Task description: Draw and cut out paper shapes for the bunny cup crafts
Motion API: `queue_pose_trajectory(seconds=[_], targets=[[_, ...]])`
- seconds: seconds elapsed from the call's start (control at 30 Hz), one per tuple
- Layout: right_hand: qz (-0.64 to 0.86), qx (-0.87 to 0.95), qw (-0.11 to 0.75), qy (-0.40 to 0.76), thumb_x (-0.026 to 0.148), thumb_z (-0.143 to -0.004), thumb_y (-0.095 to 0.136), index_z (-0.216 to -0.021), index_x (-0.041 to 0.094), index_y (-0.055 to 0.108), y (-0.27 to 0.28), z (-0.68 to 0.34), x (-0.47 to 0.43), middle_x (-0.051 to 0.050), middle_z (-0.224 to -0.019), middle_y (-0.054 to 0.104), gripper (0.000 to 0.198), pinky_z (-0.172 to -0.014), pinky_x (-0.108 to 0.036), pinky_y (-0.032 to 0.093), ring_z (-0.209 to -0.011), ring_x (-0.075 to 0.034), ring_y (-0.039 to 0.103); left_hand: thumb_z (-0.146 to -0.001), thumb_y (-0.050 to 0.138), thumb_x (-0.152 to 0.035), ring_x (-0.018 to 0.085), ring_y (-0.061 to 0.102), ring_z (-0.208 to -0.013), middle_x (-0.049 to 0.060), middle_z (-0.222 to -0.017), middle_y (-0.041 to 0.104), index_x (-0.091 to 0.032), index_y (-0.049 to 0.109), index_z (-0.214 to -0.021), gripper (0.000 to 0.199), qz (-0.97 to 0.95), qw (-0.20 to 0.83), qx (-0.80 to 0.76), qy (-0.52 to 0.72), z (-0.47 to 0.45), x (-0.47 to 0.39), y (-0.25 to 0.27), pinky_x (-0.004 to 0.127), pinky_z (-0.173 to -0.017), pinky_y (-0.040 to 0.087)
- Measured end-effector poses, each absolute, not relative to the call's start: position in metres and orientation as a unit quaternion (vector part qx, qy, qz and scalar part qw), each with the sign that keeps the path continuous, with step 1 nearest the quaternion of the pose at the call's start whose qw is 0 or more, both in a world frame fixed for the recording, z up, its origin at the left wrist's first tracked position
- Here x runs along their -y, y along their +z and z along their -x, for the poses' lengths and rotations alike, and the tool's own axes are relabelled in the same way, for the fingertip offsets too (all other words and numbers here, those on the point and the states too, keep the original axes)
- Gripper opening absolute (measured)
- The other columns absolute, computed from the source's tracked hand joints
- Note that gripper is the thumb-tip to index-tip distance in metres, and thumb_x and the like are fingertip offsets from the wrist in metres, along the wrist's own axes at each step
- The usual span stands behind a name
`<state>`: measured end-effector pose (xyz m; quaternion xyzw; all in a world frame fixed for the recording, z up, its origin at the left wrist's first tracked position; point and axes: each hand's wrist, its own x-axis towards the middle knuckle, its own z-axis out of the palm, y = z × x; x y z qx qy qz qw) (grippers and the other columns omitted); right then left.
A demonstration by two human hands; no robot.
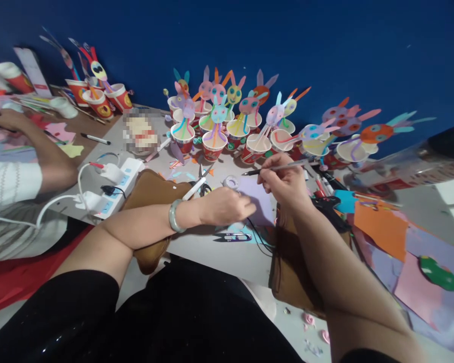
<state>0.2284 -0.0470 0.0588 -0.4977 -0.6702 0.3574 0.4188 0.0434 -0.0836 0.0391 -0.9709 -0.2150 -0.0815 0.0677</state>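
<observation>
My right hand is closed around a slim pen, its dark tip pointing left above a sheet of lilac paper. To its left, my left hand is closed with the fingertips pressed together at the paper's left side; what they hold, if anything, is hidden. Just beyond that hand stands a roll of tape. A white stick-like tool and partly covered scissors lie behind my left wrist. Thread snips rest on the table nearer to me.
Paper cups with colourful rabbit-eared figures line the blue wall. At left are a power strip and a co-worker's arm. A clear bottle and orange paper occupy the right. Brown pads lie under my forearms.
</observation>
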Motion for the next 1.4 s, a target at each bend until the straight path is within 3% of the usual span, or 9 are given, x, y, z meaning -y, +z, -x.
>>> queue_pose_trajectory(seconds=[0.13, 0.23, 0.4, 0.57, 0.7, 0.87, 1.17, 1.4], targets=[[0.482, 0.719, 0.348, 0.36, 0.041, -0.093, 0.053, -0.104, 0.021, 0.062, 0.043, -0.242, 0.048, -0.004, -0.08, 0.072, 0.024, -0.055, -0.029, 0.051, -0.058, -0.016, 0.065, -0.091, 0.046, -0.008, 0.023, 0.069, -0.072, 0.011, -0.085, 0.073, -0.012, 0.068, -0.1, 0.024, 0.926, 0.008, 0.378, -0.013, -0.034, 0.065, 0.035, 0.03, -0.053, 0.037], [0.487, 0.77, 0.278, 0.306, 0.04, -0.094, 0.051, -0.105, 0.022, 0.064, 0.027, -0.247, 0.044, -0.008, -0.089, 0.075, 0.025, -0.072, -0.039, 0.056, -0.077, -0.023, 0.072, -0.086, 0.045, -0.002, 0.024, 0.071, -0.078, 0.015, -0.086, 0.073, -0.009, 0.07, -0.096, 0.028, 0.892, 0.015, 0.45, 0.033, -0.023, 0.057, 0.039, 0.031, -0.058, 0.041], [0.498, 0.796, 0.228, 0.258, 0.033, -0.085, 0.061, -0.116, 0.021, 0.06, 0.002, -0.247, 0.039, -0.013, -0.103, 0.074, 0.033, -0.073, -0.041, 0.056, -0.081, -0.026, 0.071, -0.088, 0.044, -0.002, 0.026, 0.072, -0.087, 0.019, -0.096, 0.073, -0.004, 0.069, -0.1, 0.028, 0.87, 0.026, 0.482, 0.097, -0.014, 0.052, 0.05, 0.033, -0.067, 0.045], [0.472, 0.818, 0.21, 0.253, 0.031, -0.085, 0.061, -0.124, 0.021, 0.055, -0.007, -0.24, 0.041, -0.013, -0.104, 0.073, 0.041, -0.075, -0.041, 0.055, -0.087, -0.028, 0.071, -0.087, 0.049, -0.003, 0.025, 0.069, -0.091, 0.016, -0.099, 0.071, -0.006, 0.068, -0.102, 0.024, 0.876, 0.051, 0.473, 0.076, -0.02, 0.056, 0.055, 0.036, -0.078, 0.047], [0.463, 0.84, 0.192, 0.209, 0.029, -0.084, 0.06, -0.128, 0.022, 0.052, -0.011, -0.233, 0.039, -0.015, -0.11, 0.071, 0.045, -0.081, -0.045, 0.055, -0.096, -0.031, 0.07, -0.086, 0.048, 0.001, 0.021, 0.068, -0.083, 0.014, -0.096, 0.071, -0.008, 0.07, -0.098, 0.027, 0.909, 0.018, 0.409, 0.077, -0.034, 0.075, 0.053, 0.032, -0.07, 0.046], [0.473, 0.842, 0.184, 0.184, 0.032, -0.085, 0.064, -0.129, 0.025, 0.052, -0.019, -0.228, 0.034, -0.015, -0.117, 0.068, 0.046, -0.086, -0.049, 0.054, -0.106, -0.034, 0.065, -0.086, 0.049, -0.001, 0.02, 0.067, -0.082, 0.017, -0.101, 0.071, -0.007, 0.071, -0.109, 0.032, 0.923, 0.001, 0.37, 0.102, -0.048, 0.099, 0.042, 0.03, -0.064, 0.045], [0.487, 0.834, 0.172, 0.192, 0.034, -0.087, 0.062, -0.124, 0.023, 0.055, -0.014, -0.227, 0.039, -0.014, -0.11, 0.068, 0.039, -0.084, -0.046, 0.053, -0.101, -0.033, 0.065, -0.09, 0.051, -0.006, 0.02, 0.067, -0.082, 0.02, -0.108, 0.073, -0.009, 0.074, -0.108, 0.029, 0.921, -0.022, 0.367, 0.132, -0.045, 0.092, 0.041, 0.03, -0.066, 0.047], [0.517, 0.812, 0.193, 0.187, 0.045, -0.085, 0.066, -0.115, 0.025, 0.056, -0.016, -0.233, 0.038, -0.008, -0.087, 0.069, 0.037, -0.066, -0.041, 0.051, -0.076, -0.029, 0.067, -0.088, 0.054, -0.009, 0.02, 0.066, -0.079, 0.02, -0.108, 0.073, -0.009, 0.074, -0.107, 0.027, 0.929, -0.029, 0.35, 0.12, -0.042, 0.091, 0.034, 0.03, -0.063, 0.044]])
